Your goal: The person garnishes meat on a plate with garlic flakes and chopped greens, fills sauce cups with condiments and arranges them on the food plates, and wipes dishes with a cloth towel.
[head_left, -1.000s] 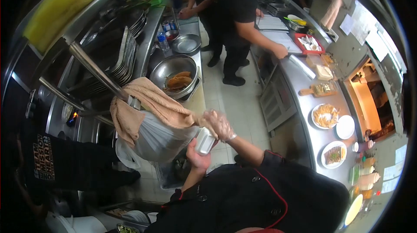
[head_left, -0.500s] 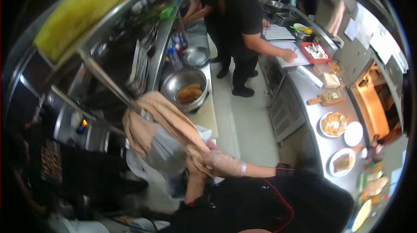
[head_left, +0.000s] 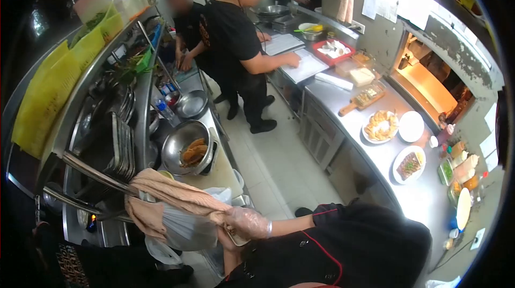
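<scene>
"Counter (head_left: 370, 175) and people first: what stood where?"

"The steel counter ran along the right. A person in black (head_left: 230, 46) reached over papers at its far end, partly covering a second person (head_left: 182, 30)."

"And the towel (head_left: 188, 196)?"

"It hung over a rail, hiding part of a plastic bag (head_left: 188, 230). Beyond, a metal bowl (head_left: 170, 148) sat by the aisle edge of the left worktop (head_left: 219, 181). A plate of meat (head_left: 406, 181) stood toward the counter's wall-side edge."

"The hands?"

"The gloved right hand (head_left: 248, 222) was closed on the towel's end. The left hand (head_left: 227, 241) was mostly hidden under it, against a white container (head_left: 240, 240). Only a sliver showed; I couldn't tell its grip."
</scene>
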`<action>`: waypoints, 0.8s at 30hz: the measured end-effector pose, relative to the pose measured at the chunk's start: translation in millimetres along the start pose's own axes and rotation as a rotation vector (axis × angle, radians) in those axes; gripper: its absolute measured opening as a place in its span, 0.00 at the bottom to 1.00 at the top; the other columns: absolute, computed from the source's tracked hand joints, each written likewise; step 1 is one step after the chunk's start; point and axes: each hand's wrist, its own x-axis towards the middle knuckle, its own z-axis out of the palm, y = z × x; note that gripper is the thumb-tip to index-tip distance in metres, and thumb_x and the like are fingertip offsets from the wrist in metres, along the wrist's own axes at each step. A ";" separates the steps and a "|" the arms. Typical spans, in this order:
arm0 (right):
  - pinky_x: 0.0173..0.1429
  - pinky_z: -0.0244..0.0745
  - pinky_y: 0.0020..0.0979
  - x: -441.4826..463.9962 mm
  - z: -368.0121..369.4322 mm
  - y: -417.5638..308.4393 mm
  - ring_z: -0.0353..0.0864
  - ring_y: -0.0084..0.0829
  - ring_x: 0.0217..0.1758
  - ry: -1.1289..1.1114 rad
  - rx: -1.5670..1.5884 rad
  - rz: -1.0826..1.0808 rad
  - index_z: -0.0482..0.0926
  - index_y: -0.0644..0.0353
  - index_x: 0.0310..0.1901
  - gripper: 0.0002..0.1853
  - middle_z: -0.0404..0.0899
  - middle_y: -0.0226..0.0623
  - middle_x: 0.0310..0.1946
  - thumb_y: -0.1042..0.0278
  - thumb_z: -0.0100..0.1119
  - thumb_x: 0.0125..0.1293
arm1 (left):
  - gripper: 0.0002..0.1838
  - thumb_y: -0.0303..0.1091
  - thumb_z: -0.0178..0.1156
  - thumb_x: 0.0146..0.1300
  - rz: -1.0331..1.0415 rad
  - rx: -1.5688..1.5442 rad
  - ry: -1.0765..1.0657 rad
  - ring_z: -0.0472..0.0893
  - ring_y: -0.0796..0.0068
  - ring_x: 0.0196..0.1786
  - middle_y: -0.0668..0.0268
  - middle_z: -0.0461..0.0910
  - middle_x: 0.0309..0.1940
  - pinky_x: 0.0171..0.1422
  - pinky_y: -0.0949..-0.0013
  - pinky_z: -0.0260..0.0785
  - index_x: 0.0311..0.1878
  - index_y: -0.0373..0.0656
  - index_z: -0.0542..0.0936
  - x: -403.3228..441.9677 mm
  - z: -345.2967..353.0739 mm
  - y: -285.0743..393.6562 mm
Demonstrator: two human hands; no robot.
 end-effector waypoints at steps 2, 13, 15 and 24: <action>0.35 0.72 0.39 1.7 10.1 1.0 0.77 0.46 0.35 0.102 0.004 -0.035 0.76 0.55 0.37 0.13 0.75 0.44 0.30 0.58 0.56 0.52 | 0.30 0.54 0.35 0.66 -0.056 -0.331 -0.016 0.72 0.62 0.55 0.58 0.69 0.55 0.60 0.58 0.64 0.61 0.40 0.64 2.5 10.7 3.4; 0.48 0.71 0.37 10.9 -31.5 -9.6 0.73 0.44 0.49 -0.454 0.051 -0.069 0.72 0.58 0.49 0.19 0.72 0.45 0.46 0.64 0.53 0.54 | 0.33 0.55 0.36 0.66 -0.146 -0.366 0.098 0.65 0.59 0.62 0.56 0.61 0.63 0.66 0.56 0.57 0.66 0.41 0.56 -14.6 24.8 12.0; 0.49 0.70 0.38 7.1 -26.1 -13.4 0.73 0.44 0.50 -0.506 0.072 -0.086 0.72 0.57 0.48 0.19 0.72 0.44 0.46 0.64 0.52 0.54 | 0.34 0.55 0.36 0.67 -0.176 -0.473 0.078 0.62 0.56 0.63 0.53 0.56 0.65 0.68 0.55 0.54 0.68 0.42 0.51 -13.7 15.1 10.4; 0.53 0.68 0.41 -3.3 -10.1 7.5 0.72 0.40 0.53 -0.560 0.034 -0.053 0.75 0.56 0.44 0.16 0.73 0.40 0.47 0.61 0.51 0.55 | 0.30 0.53 0.39 0.66 -0.185 -0.593 0.276 0.67 0.50 0.59 0.47 0.62 0.60 0.64 0.53 0.60 0.65 0.43 0.57 1.2 18.0 8.0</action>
